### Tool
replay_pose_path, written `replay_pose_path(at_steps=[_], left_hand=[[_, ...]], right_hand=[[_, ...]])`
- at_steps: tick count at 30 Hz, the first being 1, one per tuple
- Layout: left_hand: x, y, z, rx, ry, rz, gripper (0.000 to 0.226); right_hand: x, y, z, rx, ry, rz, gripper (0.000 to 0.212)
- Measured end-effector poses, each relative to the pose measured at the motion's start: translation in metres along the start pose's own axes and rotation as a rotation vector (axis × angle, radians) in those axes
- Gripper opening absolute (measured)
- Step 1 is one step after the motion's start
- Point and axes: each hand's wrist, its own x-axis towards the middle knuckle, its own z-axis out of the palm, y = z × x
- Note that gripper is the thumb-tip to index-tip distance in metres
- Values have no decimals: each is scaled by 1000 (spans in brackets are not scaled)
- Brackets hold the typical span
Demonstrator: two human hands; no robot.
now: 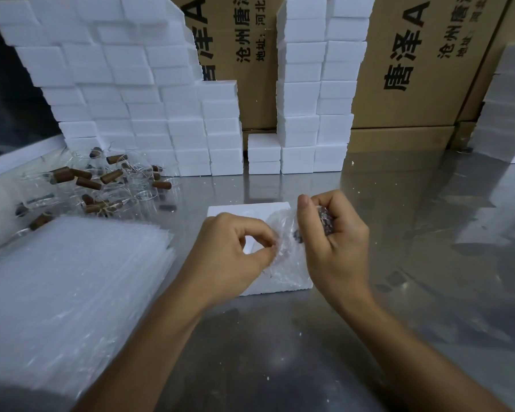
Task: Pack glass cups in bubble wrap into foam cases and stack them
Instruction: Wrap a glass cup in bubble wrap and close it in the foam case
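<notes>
While many foam cases (125,93) stand stacked, both hands, left hand (235,251) and right hand (333,233), pinch a bubble-wrapped cup (286,248) above an open case (277,285); loose cups (101,179) remain.

White foam cases (149,93), brown corks (88,183), tan black-lettered cartons (414,69)

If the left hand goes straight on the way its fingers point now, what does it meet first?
The left hand points right and already pinches the bubble-wrapped cup. Straight beyond that wrap is the right hand, probably next, though depth is unclear.
</notes>
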Motion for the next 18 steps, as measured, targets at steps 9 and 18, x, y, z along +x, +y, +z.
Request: replay_pose_path(at_steps=[9, 18], left_hand=[[-11, 15, 27, -49, 59, 131, 8], [-1, 4, 28, -597, 345, -75, 25]], right_hand=[[14, 4, -4, 177, 199, 229, 33], [20, -2, -10, 705, -258, 614, 29]])
